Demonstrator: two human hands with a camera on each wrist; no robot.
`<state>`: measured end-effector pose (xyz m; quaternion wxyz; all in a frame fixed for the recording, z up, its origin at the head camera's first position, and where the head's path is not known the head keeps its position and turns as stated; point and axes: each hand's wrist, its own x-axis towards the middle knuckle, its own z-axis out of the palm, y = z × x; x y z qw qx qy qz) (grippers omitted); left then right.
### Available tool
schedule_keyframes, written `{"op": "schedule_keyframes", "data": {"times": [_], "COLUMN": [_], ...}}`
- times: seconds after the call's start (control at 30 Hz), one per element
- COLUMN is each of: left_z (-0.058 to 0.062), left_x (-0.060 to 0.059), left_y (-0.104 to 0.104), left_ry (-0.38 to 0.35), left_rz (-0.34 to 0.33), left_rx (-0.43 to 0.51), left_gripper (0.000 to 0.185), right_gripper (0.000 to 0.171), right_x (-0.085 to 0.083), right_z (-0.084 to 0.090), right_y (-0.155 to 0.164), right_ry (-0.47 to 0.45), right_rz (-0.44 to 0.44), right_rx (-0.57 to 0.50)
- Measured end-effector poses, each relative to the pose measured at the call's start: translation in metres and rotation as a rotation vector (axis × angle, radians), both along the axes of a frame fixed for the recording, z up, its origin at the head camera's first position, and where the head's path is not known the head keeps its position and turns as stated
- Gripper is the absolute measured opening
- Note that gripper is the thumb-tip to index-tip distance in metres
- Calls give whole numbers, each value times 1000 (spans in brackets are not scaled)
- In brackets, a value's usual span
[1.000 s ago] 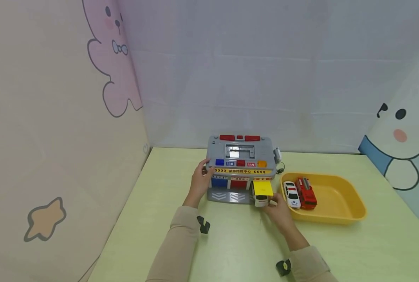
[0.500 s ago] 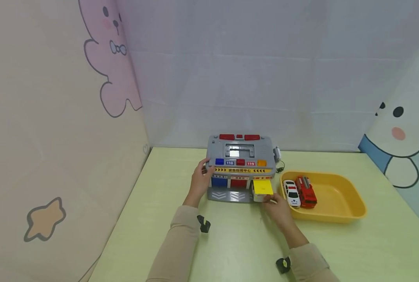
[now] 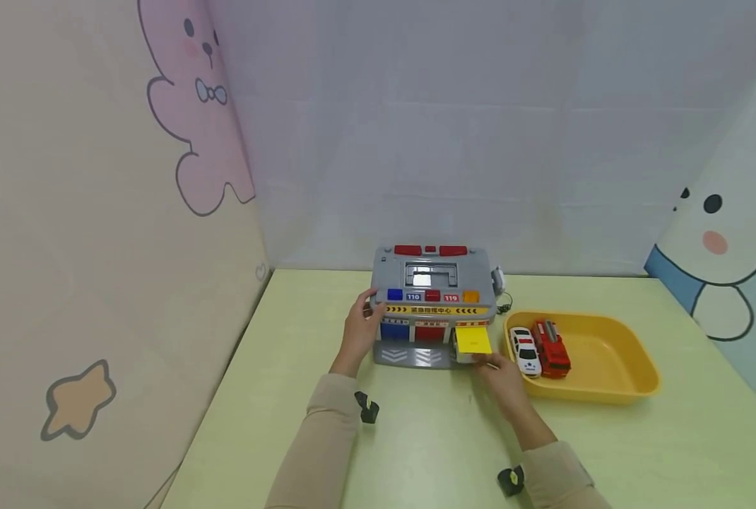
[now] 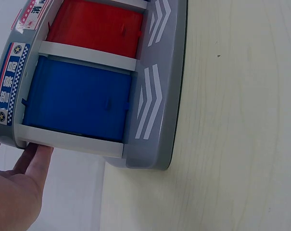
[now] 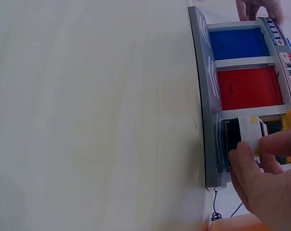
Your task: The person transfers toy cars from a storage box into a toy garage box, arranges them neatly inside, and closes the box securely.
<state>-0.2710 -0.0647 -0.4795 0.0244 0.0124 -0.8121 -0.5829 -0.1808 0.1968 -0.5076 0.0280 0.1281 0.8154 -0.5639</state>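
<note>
Toy garage (image 3: 433, 304), grey, sits between both hands at far-mid table. Left hand (image 3: 360, 331) rests vs its left end wall, fingers fairly straight along the side, thumb up at the roof corner; left wrist view shows fingertips (image 4: 37, 156) touching the lower corner just beside the blue door (image 4: 75, 98). Right hand (image 3: 501, 375) is at the garage's right bay, under the raised yellow door (image 3: 473, 341). Right wrist view: thumb & fingers pinch a small white vehicle (image 5: 250, 132), which sits nose-in at the bay mouth, partly inside; rest of it hidden by fingers. Red door (image 5: 250, 88) is next bay over from that hand, shut, as is the blue.

Surface: pale green-yellow table (image 3: 429, 438); walls round it w/ cartoon animal prints, pink one far left of left hand, white/blue one far right of right hand.

Yellow tray (image 3: 613, 357) just right of right hand, near but apart from garage. In it: 1 white car (image 3: 526, 351), 1 red fire truck (image 3: 550, 348), side by side, touching or nearly.

Count: 1 garage, 3 doors (blue, red, yellow), 3 vehicles total, 1 tray.
</note>
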Motion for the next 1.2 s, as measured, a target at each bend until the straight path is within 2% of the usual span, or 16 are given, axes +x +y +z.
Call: {"op": "schedule_keyframes", "data": {"times": [0.3, 0.53, 0.73, 1.2], "left_z": [-4, -5, -4, -3], "left_x": [0, -1, -3, -2], "left_y": [-2, -1, -1, -1], "left_ry": [-7, -5, 4, 3], "left_rz": [6, 8, 3, -8], "left_rx": [-3, -1, -4, 2], "left_gripper": [47, 47, 47, 46], "right_gripper": [37, 40, 41, 44], "right_x": [-2, -4, -7, -8], "right_z": [-3, -5, -3, -2], "right_y": [-1, 1, 3, 6], "right_ry": [4, 1, -2, -26], "right_rz": [22, 62, 85, 122], "right_rx": [32, 16, 60, 40]}}
